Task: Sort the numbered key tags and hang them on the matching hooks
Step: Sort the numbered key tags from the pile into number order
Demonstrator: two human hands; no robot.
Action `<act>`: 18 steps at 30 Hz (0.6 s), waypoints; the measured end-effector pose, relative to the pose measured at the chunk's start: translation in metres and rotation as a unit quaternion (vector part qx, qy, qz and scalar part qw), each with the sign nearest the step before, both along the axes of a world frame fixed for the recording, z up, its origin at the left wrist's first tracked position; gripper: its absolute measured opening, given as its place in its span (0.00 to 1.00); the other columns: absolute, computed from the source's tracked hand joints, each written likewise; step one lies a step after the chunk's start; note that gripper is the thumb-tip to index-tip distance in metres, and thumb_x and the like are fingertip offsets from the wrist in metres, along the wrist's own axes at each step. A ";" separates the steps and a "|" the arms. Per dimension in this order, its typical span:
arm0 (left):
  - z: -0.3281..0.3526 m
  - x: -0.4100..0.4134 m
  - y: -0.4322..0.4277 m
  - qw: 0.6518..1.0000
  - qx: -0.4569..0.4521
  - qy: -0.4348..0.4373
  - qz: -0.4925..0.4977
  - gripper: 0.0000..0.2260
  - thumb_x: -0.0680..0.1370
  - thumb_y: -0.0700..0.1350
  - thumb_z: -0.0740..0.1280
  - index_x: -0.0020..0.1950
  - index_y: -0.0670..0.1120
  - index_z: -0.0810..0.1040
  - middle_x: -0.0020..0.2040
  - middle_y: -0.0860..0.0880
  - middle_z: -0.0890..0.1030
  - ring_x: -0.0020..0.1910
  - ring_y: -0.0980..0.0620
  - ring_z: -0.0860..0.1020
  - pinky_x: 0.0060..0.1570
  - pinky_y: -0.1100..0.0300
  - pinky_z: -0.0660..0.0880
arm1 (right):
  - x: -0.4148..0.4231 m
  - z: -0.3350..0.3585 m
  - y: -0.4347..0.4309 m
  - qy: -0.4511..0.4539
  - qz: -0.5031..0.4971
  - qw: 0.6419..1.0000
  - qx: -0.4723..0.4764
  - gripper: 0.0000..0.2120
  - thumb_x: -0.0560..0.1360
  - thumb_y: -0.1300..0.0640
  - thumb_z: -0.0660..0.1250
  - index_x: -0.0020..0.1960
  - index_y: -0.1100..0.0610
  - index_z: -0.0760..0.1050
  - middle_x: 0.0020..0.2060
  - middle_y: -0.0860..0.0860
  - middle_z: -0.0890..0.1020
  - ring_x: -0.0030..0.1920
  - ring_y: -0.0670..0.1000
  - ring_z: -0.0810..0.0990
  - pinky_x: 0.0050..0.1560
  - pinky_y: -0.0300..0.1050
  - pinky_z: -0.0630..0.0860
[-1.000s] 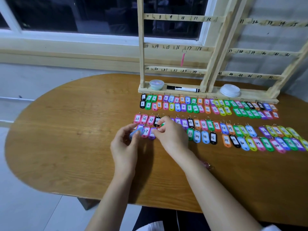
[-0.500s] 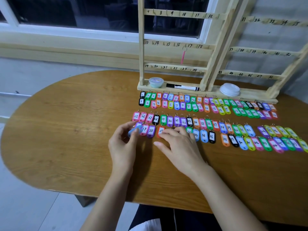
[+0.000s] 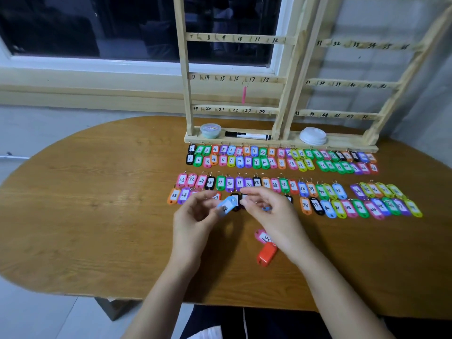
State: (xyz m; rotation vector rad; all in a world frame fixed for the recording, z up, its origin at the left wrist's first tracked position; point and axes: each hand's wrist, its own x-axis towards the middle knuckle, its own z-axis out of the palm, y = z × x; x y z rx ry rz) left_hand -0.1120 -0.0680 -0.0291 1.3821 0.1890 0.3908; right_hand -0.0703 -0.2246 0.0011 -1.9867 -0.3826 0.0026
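Several numbered key tags lie in rows [image 3: 281, 162] on the wooden table [image 3: 97, 204], in front of a wooden hook rack [image 3: 234, 79] with numbered bars. One pink tag [image 3: 243, 94] hangs near hook 17. My left hand [image 3: 195, 216] pinches a light blue tag [image 3: 227, 205] just above the near row. My right hand [image 3: 271, 211] hovers beside it, its curled fingers pinching a black tag [image 3: 244, 198], with a blue bit showing under its fingers. A pink tag [image 3: 263, 236] and an orange tag [image 3: 266, 254] lie loose below my right wrist.
On the rack's base stand a small lidded tub [image 3: 210, 130], a black marker [image 3: 247, 135] and a white lid [image 3: 313, 135]. A second rack section [image 3: 352, 84] stands to the right. A window is behind.
My left hand has lifted the light blue tag clear of the row. My right hand rose from the tags and curled its fingers. The pink and orange loose tags are now uncovered.
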 end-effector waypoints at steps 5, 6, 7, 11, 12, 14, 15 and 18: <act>0.003 0.002 -0.032 0.996 0.030 -0.001 -0.078 0.13 0.73 0.32 0.71 0.55 0.43 0.78 0.45 0.45 0.85 0.47 0.48 0.82 0.52 0.56 0.78 | -0.005 -0.003 -0.031 0.016 0.013 0.999 -0.025 0.09 0.74 0.58 0.71 0.53 0.47 0.81 0.42 0.42 0.82 0.45 0.40 0.78 0.45 0.32 0.75; 0.003 0.003 -0.035 0.996 0.035 -0.002 -0.081 0.13 0.73 0.32 0.71 0.55 0.44 0.78 0.46 0.45 0.85 0.48 0.48 0.83 0.52 0.57 0.78 | -0.006 -0.005 -0.038 0.009 -0.003 1.000 -0.018 0.08 0.73 0.59 0.71 0.50 0.48 0.81 0.40 0.43 0.82 0.43 0.39 0.79 0.44 0.32 0.75; 0.002 0.004 -0.037 0.996 0.040 -0.001 -0.080 0.13 0.73 0.33 0.71 0.56 0.44 0.79 0.47 0.46 0.85 0.49 0.49 0.83 0.52 0.58 0.78 | -0.006 -0.007 -0.045 0.005 -0.029 1.000 0.002 0.07 0.73 0.60 0.72 0.47 0.49 0.81 0.39 0.43 0.82 0.42 0.38 0.78 0.43 0.30 0.74; -0.004 0.007 -0.036 0.981 0.170 0.007 -0.092 0.13 0.73 0.36 0.72 0.53 0.50 0.81 0.47 0.51 0.84 0.48 0.55 0.82 0.49 0.63 0.77 | -0.005 -0.022 -0.074 0.037 -0.156 0.977 0.139 0.05 0.73 0.62 0.72 0.45 0.53 0.79 0.41 0.48 0.83 0.41 0.39 0.81 0.44 0.31 0.74; -0.006 0.007 -0.036 0.970 0.218 0.008 -0.104 0.12 0.73 0.37 0.73 0.52 0.51 0.81 0.47 0.53 0.84 0.47 0.56 0.82 0.49 0.65 0.76 | -0.005 -0.027 -0.079 0.045 -0.170 0.972 0.157 0.06 0.73 0.61 0.71 0.47 0.53 0.79 0.42 0.48 0.84 0.43 0.42 0.82 0.45 0.33 0.75; -0.009 0.007 -0.037 0.946 0.298 0.002 -0.127 0.11 0.73 0.38 0.73 0.50 0.52 0.81 0.46 0.55 0.84 0.47 0.60 0.81 0.48 0.68 0.75 | -0.006 -0.032 -0.083 0.045 -0.179 0.968 0.172 0.08 0.74 0.60 0.70 0.51 0.51 0.80 0.43 0.48 0.85 0.46 0.43 0.82 0.49 0.37 0.76; -0.010 0.008 -0.037 0.934 0.329 -0.002 -0.138 0.12 0.73 0.39 0.73 0.51 0.54 0.81 0.47 0.57 0.83 0.47 0.61 0.80 0.48 0.68 0.75 | -0.006 -0.034 -0.083 0.042 -0.181 0.966 0.180 0.08 0.75 0.60 0.70 0.51 0.49 0.80 0.43 0.47 0.85 0.47 0.43 0.82 0.51 0.38 0.76; -0.010 0.010 -0.035 0.890 0.422 -0.015 -0.172 0.15 0.73 0.41 0.73 0.56 0.55 0.80 0.51 0.62 0.80 0.52 0.64 0.76 0.51 0.71 0.71 | -0.006 -0.035 -0.082 0.030 -0.182 0.964 0.194 0.09 0.75 0.61 0.70 0.45 0.47 0.80 0.43 0.45 0.85 0.48 0.42 0.83 0.50 0.39 0.76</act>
